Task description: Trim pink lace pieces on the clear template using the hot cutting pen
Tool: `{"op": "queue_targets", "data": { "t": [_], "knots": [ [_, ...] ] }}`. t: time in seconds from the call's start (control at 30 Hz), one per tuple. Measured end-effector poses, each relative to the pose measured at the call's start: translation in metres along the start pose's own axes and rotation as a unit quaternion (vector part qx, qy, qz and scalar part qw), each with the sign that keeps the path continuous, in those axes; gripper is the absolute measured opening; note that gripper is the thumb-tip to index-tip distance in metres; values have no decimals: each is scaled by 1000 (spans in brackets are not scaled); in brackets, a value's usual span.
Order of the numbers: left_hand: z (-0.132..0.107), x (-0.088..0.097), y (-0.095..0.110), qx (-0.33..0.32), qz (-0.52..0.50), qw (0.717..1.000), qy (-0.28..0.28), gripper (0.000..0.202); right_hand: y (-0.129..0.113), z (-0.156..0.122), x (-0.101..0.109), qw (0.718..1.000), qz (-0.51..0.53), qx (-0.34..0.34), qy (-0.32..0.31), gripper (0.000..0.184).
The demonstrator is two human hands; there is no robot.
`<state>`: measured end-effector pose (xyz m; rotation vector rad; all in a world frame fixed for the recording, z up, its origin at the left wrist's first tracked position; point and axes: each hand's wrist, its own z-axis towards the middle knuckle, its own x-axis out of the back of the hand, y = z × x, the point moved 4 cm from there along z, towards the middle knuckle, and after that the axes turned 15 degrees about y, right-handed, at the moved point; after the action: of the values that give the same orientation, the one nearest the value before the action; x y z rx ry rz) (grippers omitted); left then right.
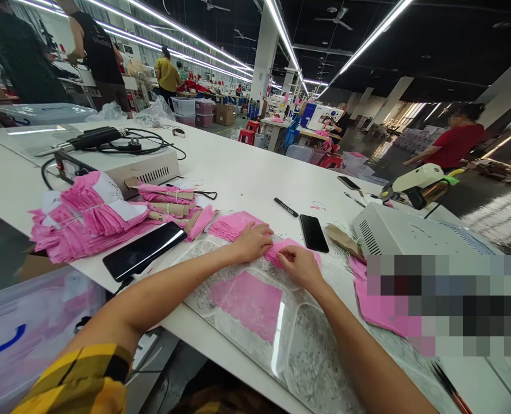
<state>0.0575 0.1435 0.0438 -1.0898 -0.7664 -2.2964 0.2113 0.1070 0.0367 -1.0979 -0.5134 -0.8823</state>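
My left hand (252, 242) and my right hand (299, 267) rest close together on a small pink fabric piece (281, 248) at the far edge of a clear plastic sheet (255, 345) on the white table (246, 172). The fingers of both hands are curled and pinch this pink piece between them. A larger pink fabric rectangle (247, 302) lies under the plastic, just in front of my hands. A small stack of pink pieces (233, 224) sits just beyond my left hand.
Bundles of pink pieces (87, 221) lie at the left beside a black tablet (145, 250). A black phone (314, 232) and a marker (285, 207) lie beyond my hands. Two beige machine boxes (143, 167) (406, 233) stand left and right. People work in the background.
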Motion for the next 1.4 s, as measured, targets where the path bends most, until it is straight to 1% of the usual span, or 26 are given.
{"op": "queue_targets", "data": {
  "t": [0.13,0.2,0.27,0.37,0.47,0.53,0.57,0.63,0.73,0.8,0.87,0.93,1.0,1.07,1.13,1.2,1.23,1.33,1.4],
  "knots": [
    [11,3,11,-17,-22,999,26,15,-7,7,3,999,0,-18,37,21],
    [16,3,17,-5,-28,999,43,15,-8,12,5,998,9,-29,51,19],
    [18,1,22,25,-27,998,58,17,-5,17,10,996,20,-44,73,19],
    [18,-7,35,76,-12,995,64,19,4,21,27,990,31,-73,113,19],
    [18,-20,55,107,9,993,58,36,11,23,45,983,42,-100,145,17],
    [22,-28,70,118,26,991,57,41,15,22,58,978,53,-118,165,17],
    [25,-32,78,122,34,990,58,40,16,21,65,974,60,-127,176,17],
    [33,-39,90,125,47,989,59,31,20,15,81,965,75,-147,203,19],
    [39,-42,105,101,54,992,53,19,31,-8,110,947,93,-186,245,25],
    [36,-39,114,52,49,997,43,17,42,-35,127,935,95,-219,263,28],
    [23,-35,124,-19,37,999,24,15,55,-71,138,929,92,-250,257,31],
    [2,-33,135,-96,20,995,-4,13,66,-109,142,929,87,-274,234,33],
    [-23,-32,146,-163,3,986,-35,14,73,-146,142,936,68,-283,197,34],
    [-45,-31,154,-211,-10,975,-61,16,75,-174,139,954,24,-264,143,32],
    [-61,-28,158,-243,-20,967,-80,17,75,-193,139,964,-17,-243,103,30],
    [-70,-19,157,-254,-27,964,-78,19,73,-205,143,968,-51,-232,84,30],
    [-72,-13,153,-249,-30,966,-66,22,72,-208,146,968,-68,-228,79,30],
    [-78,10,130,-199,-23,980,-13,28,68,-209,155,967,-109,-214,81,33],
    [-88,20,113,-157,-3,988,-1,32,66,-206,157,970,-113,-200,80,33]
  ]
}}
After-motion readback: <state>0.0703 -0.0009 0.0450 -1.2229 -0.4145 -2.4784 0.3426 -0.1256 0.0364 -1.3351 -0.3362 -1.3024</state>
